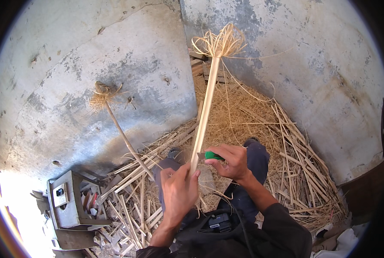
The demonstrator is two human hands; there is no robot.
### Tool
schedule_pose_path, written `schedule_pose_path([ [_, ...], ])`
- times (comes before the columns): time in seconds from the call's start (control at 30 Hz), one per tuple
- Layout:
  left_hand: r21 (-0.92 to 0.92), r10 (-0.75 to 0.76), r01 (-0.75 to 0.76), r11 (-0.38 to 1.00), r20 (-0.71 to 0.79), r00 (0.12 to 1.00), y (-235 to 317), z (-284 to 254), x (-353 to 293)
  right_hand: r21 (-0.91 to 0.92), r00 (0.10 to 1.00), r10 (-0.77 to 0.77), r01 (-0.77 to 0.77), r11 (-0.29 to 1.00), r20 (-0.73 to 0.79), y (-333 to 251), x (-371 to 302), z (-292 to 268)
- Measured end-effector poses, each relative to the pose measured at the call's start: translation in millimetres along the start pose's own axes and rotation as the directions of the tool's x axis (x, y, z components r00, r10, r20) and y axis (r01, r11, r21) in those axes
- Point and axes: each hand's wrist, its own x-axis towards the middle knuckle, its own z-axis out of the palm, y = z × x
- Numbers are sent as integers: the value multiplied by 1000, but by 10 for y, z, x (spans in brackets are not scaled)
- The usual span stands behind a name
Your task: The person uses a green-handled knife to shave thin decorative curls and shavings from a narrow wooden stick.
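Observation:
A long pale wooden strip, bamboo by its look, slants up and away from me. Thin curled shavings bunch at its far end, and a few long fibres trail down to the right. My left hand is closed around its near end, thumb along the side. In my right hand is a knife with a green handle. Its short blade meets the strip's right edge just above my left fingers. How far the blade bites in cannot be made out.
Split strips and fine shavings cover the floor around my legs. At the left, a stick with a fibre-wrapped head leans toward the wall. A worn wooden box stands at lower left. Peeling walls meet in a corner ahead.

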Motion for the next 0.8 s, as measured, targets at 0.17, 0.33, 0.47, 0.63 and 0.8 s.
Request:
schedule_pose_path([
  [0.17, 10, -10, 9, 1000, 22, 1000, -15, -11, -15, -14, 999, -12, 11, 1000, -52, 50, 47, 29],
  [0.33, -16, -33, 34, 999, 83, 996, -63, 34, -113, 39, 990, 58, -53, 998, -131, 302, 138, 6],
  [0.47, -12, -50, 52, 999, 143, 988, -66, 63, -157, 20, 959, 218, -218, 976, -183, 562, 263, -46],
  [0.63, -62, 11, 3, 998, 220, 975, -115, 144, -340, 44, 821, 404, -424, 905, -403, 990, 478, -116],
  [0.8, 13, -48, 46, 999, 234, 971, -158, 160, -329, 118, 817, 496, -484, 867, -293, 1144, 432, -35],
])
